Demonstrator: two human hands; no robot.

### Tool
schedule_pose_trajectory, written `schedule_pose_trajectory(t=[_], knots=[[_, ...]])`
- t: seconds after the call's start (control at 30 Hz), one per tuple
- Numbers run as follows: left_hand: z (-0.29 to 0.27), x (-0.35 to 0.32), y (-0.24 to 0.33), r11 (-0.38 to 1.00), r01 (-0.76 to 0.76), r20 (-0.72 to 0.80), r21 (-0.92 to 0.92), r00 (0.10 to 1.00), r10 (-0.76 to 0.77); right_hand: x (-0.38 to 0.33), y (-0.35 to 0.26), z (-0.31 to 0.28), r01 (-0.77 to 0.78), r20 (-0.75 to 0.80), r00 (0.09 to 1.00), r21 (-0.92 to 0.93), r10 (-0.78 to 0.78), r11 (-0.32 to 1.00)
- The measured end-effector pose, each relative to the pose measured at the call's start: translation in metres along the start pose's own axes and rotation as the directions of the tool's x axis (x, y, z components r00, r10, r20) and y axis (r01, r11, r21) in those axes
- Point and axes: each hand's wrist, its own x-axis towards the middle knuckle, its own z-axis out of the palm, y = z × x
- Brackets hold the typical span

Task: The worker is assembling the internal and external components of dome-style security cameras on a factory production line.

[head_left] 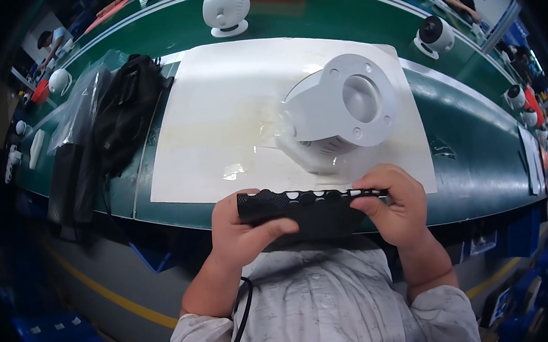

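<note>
A factory workshop: matching white units (225, 6) along the green worktop (320, 16) up top, workers (462, 4) upper left and right.

A long, dark-green, smooth-topped workbench (489, 156) is carrying a white, flat, rectangular sheet of board (206, 112). A white plastic unit with a flat, ring-shaped base (380, 93) is resting on the sheet, its base facing upward. Left of the sheet, a black, soft bag (124, 115) is lying beside a clear, crumpled plastic bag (76, 115). Farther left, a white, narrow, oblong piece (37, 149) is lying on the green top.
</note>
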Motion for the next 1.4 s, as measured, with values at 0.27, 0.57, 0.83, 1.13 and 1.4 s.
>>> schedule_pose_trajectory(t=[0.27,0.57,0.83,1.13,1.4], knots=[[0.006,0.001,-0.009,0.999,0.025,0.05,0.03,0.998,-0.027,-0.01,0.007,-0.002,-0.161,-0.142,0.964,0.357,0.224,0.92],[0.014,0.0,-0.01,0.996,-0.013,0.019,0.09,1.0,0.011,-0.011,0.017,-0.005,0.226,-0.185,0.928,-0.408,-0.323,0.885],[0.012,0.002,-0.008,0.977,-0.035,0.03,0.212,0.999,0.029,-0.01,0.012,-0.005,0.259,-0.168,0.947,-0.099,-0.272,0.961],[0.011,-0.001,0.004,0.936,-0.044,0.108,0.35,0.994,0.007,-0.006,0.016,-0.001,0.365,-0.008,0.923,-0.293,-0.384,0.884],[0.012,0.002,0.003,0.887,-0.228,0.187,0.402,0.969,0.164,0.006,-0.004,-0.009,0.271,0.084,0.96,-0.039,-0.267,0.962]])
